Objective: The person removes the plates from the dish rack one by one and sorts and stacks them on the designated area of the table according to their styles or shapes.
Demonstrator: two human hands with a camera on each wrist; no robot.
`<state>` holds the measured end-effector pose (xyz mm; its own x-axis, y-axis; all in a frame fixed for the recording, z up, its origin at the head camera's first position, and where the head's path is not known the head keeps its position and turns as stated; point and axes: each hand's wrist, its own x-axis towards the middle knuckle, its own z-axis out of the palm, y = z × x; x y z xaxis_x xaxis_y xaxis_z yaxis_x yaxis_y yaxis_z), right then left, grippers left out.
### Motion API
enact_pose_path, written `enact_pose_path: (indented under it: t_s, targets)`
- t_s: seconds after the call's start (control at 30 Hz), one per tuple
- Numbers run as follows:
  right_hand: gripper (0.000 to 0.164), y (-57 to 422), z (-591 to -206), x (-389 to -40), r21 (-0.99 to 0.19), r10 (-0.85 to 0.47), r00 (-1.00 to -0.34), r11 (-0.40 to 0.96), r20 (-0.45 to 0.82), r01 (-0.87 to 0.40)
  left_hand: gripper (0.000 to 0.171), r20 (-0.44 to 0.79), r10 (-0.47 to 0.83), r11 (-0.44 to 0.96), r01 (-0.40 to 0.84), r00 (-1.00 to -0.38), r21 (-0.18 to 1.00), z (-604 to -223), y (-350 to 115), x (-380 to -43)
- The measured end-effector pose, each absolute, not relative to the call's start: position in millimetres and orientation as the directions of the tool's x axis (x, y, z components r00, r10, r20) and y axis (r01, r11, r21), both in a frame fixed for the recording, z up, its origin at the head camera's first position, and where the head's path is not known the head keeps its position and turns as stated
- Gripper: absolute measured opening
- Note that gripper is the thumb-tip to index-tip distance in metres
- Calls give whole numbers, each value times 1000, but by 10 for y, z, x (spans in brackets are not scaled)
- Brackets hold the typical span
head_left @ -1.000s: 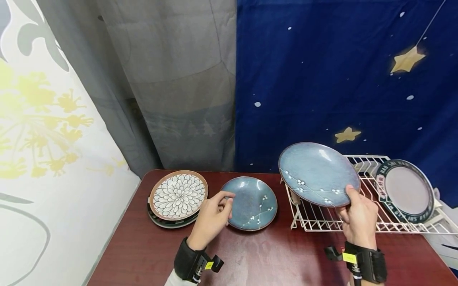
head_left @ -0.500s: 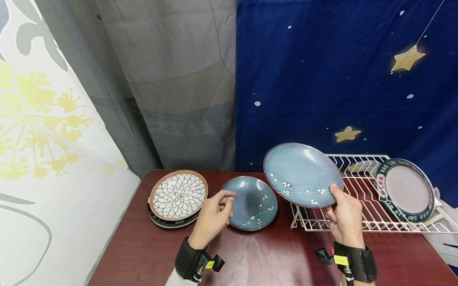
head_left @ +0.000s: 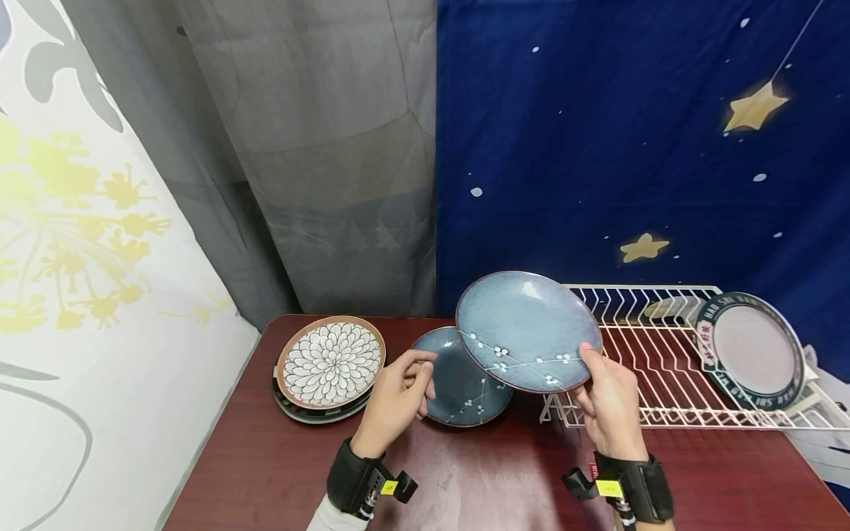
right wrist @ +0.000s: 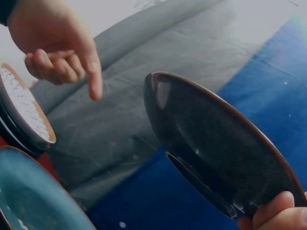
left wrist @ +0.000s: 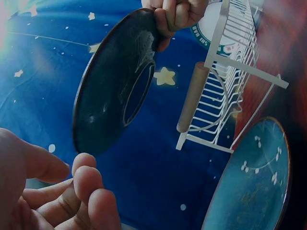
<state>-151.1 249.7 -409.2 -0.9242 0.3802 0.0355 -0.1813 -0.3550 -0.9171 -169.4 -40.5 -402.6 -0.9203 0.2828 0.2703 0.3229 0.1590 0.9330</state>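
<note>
My right hand (head_left: 612, 402) pinches the lower right rim of a blue plate (head_left: 527, 328) with white blossoms, thumb on top and fingers beneath. The plate is held tilted in the air, overlapping the view of a second blue blossom plate (head_left: 465, 402) that lies on the table. In both wrist views the held plate's dark underside (left wrist: 112, 81) and foot ring show. My left hand (head_left: 396, 398) hovers by the left edge of the lower plate, fingers loosely bent and holding nothing. In the right wrist view the left hand's index finger (right wrist: 93, 72) points down, apart from the held plate.
A white wire dish rack (head_left: 651, 354) stands at the right, with a green-rimmed lettered plate (head_left: 757, 354) leaning in its right end. At the left, a petal-patterned plate (head_left: 332, 361) lies on a darker plate. Curtains hang behind the red-brown table (head_left: 465, 487).
My right hand has carried the blue plate left, away from the rack, until it partly covers the lower blue plate in the head view. My left hand has barely moved.
</note>
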Motion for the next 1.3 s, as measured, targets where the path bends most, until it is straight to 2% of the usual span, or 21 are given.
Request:
enact_pose_path:
  t_s: [0.13, 0.37, 0.5, 0.87, 1.3]
  targets:
    - [30, 2403, -4125, -1520, -922, 356, -934, -351, 33, -166, 24, 270, 280, 90, 305, -921, 948, -4055, -395, -1710]
    - [32, 2217, -4199, -1538, -928, 334, -942, -344, 21, -143, 44, 226, 326, -90, 208, -918, 974, -4090, -377, -1735]
    - [34, 2112, -4239, -1535, -943, 324, -946, -312, 4, -111, 48, 215, 321, -131, 182, -922, 975, -4101, -354, -1739]
    - [39, 1941, -4391, -1583, -964, 299, -954, -261, -32, -49, 44, 207, 204, -115, 187, -957, 976, -4188, -331, -1784]
    - [48, 1863, -4655, -1694, -997, 331, -942, -70, -54, 33, 43, 139, 173, -52, 132, -975, 990, -4374, -384, -1902]
